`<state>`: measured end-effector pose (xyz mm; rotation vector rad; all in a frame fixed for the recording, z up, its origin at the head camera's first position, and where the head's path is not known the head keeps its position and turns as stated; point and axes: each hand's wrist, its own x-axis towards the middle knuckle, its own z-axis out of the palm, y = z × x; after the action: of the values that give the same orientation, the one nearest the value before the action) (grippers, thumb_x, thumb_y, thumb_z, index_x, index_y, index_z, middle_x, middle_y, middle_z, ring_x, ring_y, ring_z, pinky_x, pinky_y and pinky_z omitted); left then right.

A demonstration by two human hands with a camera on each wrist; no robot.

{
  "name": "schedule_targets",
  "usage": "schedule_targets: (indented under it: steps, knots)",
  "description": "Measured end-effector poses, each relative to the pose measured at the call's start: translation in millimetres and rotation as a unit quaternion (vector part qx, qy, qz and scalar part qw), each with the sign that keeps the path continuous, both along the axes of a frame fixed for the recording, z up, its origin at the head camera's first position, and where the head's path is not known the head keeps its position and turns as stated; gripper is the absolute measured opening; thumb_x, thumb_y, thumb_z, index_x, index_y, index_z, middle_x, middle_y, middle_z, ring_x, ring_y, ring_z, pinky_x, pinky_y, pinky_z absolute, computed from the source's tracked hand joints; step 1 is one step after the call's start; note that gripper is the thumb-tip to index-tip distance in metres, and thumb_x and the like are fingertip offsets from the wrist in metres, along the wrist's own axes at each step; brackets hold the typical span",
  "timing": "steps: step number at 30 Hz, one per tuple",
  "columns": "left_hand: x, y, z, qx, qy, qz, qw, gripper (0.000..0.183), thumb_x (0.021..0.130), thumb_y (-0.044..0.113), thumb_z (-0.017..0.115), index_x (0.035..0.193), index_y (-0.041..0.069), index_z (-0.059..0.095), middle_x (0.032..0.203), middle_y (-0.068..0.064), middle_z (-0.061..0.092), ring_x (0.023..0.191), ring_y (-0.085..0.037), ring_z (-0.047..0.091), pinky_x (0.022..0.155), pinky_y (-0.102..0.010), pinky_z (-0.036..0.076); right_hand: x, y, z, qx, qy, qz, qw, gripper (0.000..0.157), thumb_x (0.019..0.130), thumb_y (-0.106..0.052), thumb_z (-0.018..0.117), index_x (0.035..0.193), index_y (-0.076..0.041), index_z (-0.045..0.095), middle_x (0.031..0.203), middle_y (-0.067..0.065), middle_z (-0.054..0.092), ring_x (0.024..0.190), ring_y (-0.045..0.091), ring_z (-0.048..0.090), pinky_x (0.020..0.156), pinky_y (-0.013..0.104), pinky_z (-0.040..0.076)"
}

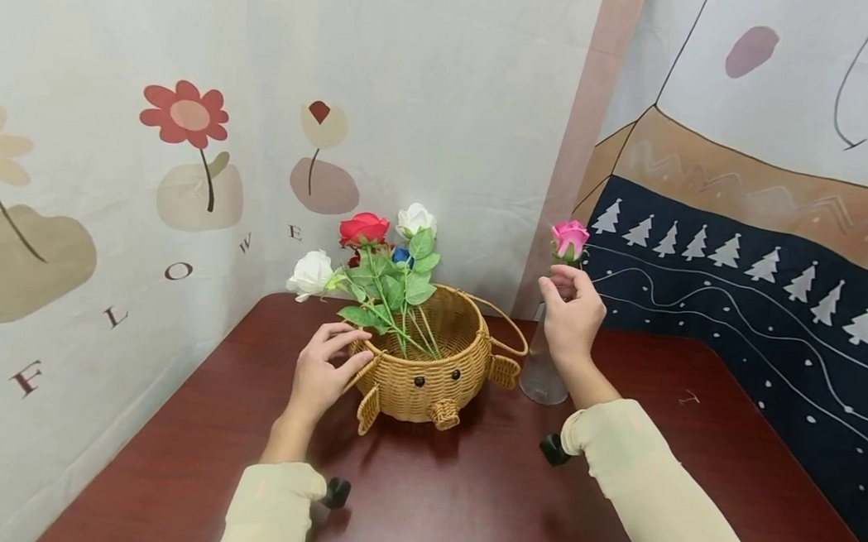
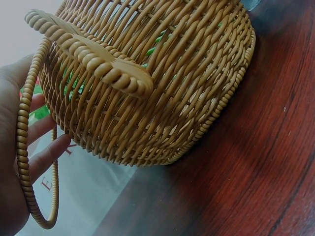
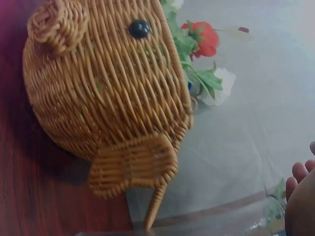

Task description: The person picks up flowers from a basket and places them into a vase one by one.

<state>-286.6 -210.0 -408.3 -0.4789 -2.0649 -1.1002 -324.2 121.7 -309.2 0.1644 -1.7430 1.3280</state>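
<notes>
Well, the left hand (image 1: 324,365) rests parted fingers on the nine o'clock rim of the wicker basket (image 1: 397,389); light pressure should steady it. At three o'clock stands the glass vase (image 1: 544,384). Toward two, the right hand (image 1: 575,314) curls round the stem of the pink rose (image 1: 570,236), best kept upright.

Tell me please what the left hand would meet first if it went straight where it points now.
The left hand would most likely meet the wicker basket, whose rim lies at the fingertips; green leaves seem to come next, though depth is unclear.
</notes>
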Motion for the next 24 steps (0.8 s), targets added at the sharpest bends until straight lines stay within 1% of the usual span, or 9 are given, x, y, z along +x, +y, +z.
schedule_targets:
  steps: [2,6,9,13,16,20,22,24]
  knots:
    - [-1.2,0,0.1,-0.001,0.001,0.0,1.0,0.026,0.071,0.029,0.07,0.095,0.021,0.067,0.102,0.007,0.051,0.093,-0.008,0.049,0.069,-0.027,0.049,0.5,-5,-1.0,0.001,-0.004,0.011,1.0,0.019,0.075,-0.021,0.067,0.091,-0.013,0.064,0.076,0.0,0.061,0.065,0.009,0.054,0.056,0.019,0.044]
    - [-2.2,-1,-0.2,0.002,0.001,-0.004,1.0,0.025,0.071,0.03,0.07,0.095,0.022,0.067,0.102,0.007,0.051,0.093,-0.009,0.049,0.069,-0.034,0.05,2.7,-16,-4.0,0.004,-0.015,0.042,0.999,0.021,0.075,-0.022,0.067,0.094,-0.014,0.063,0.077,0.0,0.061,0.066,0.011,0.055,0.056,0.021,0.046]
    - [-1.6,-1,-0.9,0.002,0.002,-0.008,1.0,0.025,0.071,0.029,0.07,0.095,0.021,0.067,0.102,0.006,0.051,0.092,-0.009,0.049,0.068,-0.037,0.05,3.8,-24,-6.7,0.009,-0.03,0.062,0.998,0.022,0.075,-0.022,0.067,0.095,-0.013,0.062,0.078,0.001,0.061,0.068,0.011,0.055,0.056,0.02,0.046]
    - [-1.0,-1,-1.1,0.002,0.002,-0.008,1.0,0.025,0.071,0.028,0.071,0.094,0.02,0.067,0.101,0.006,0.051,0.092,-0.01,0.05,0.068,-0.037,0.049,2.1,-37,-8.5,0.025,-0.047,0.075,0.996,0.022,0.075,-0.022,0.068,0.094,-0.014,0.062,0.079,-0.001,0.061,0.07,0.009,0.056,0.059,0.021,0.046]
    - [-1.1,-1,0.2,0.005,0.0,-0.006,1.0,0.025,0.071,0.029,0.07,0.094,0.021,0.067,0.101,0.007,0.051,0.092,-0.009,0.049,0.068,-0.036,0.049,-0.3,-47,-8.1,0.035,-0.061,0.098,0.993,0.023,0.074,-0.022,0.068,0.095,-0.014,0.062,0.08,-0.002,0.061,0.07,0.01,0.056,0.058,0.023,0.048]
    - [-1.2,-1,1.2,0.0,0.001,-0.005,1.0,0.025,0.071,0.029,0.07,0.095,0.02,0.067,0.102,0.005,0.051,0.092,-0.01,0.049,0.069,-0.036,0.049,-2.4,-62,-7.8,0.038,-0.093,0.146,0.984,0.025,0.075,-0.023,0.067,0.097,-0.014,0.061,0.082,0.001,0.06,0.07,0.013,0.058,0.055,0.027,0.051]
    - [-1.5,-1,1.3,-0.006,0.004,-0.004,1.0,0.025,0.071,0.028,0.07,0.095,0.019,0.067,0.102,0.004,0.052,0.092,-0.012,0.05,0.068,-0.036,0.049,-3.2,-69,-7.3,0.032,-0.115,0.176,0.977,0.026,0.076,-0.021,0.067,0.099,-0.013,0.061,0.083,0.003,0.06,0.071,0.018,0.059,0.055,0.029,0.051]
    - [-1.6,-1,2.2,-0.011,0.008,-0.002,0.9999,0.025,0.071,0.027,0.07,0.094,0.02,0.067,0.101,0.003,0.052,0.091,-0.013,0.05,0.068,-0.036,0.049,-4.2,-76,-6.1,0.015,-0.139,0.21,0.968,0.027,0.076,-0.019,0.066,0.101,-0.013,0.06,0.083,0.005,0.06,0.071,0.023,0.059,0.056,0.032,0.052]
